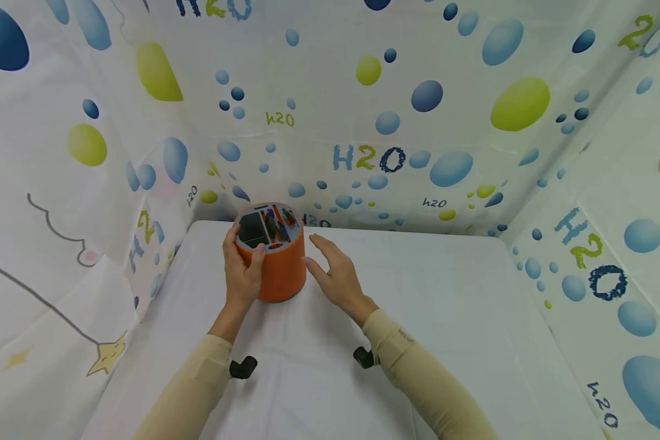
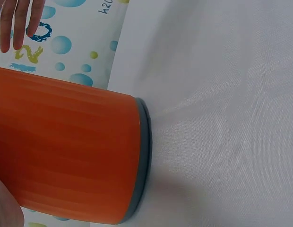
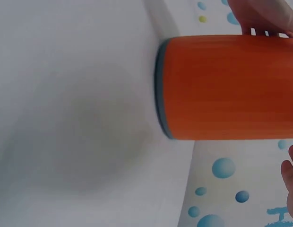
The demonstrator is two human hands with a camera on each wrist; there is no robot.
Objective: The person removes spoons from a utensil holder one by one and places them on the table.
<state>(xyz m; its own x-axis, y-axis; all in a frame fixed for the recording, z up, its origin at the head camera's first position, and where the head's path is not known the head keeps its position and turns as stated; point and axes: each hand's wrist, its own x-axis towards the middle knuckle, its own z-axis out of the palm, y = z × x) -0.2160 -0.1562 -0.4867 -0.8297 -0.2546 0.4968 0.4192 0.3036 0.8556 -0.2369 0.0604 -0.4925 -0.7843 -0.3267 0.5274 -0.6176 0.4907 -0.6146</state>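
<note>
One orange holder (image 1: pixel 277 266) in left hand (image 1: pixel 242 275).

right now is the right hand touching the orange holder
Apart. In the head view the right hand lies open beside the orange holder, a sliver of white table showing between them. The left hand grips the holder's other side.

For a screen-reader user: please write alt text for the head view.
A person's left hand grips an upright orange cylindrical holder on a white table, while the right hand rests open beside it. Bubble-patterned curtains surround the table.
</note>
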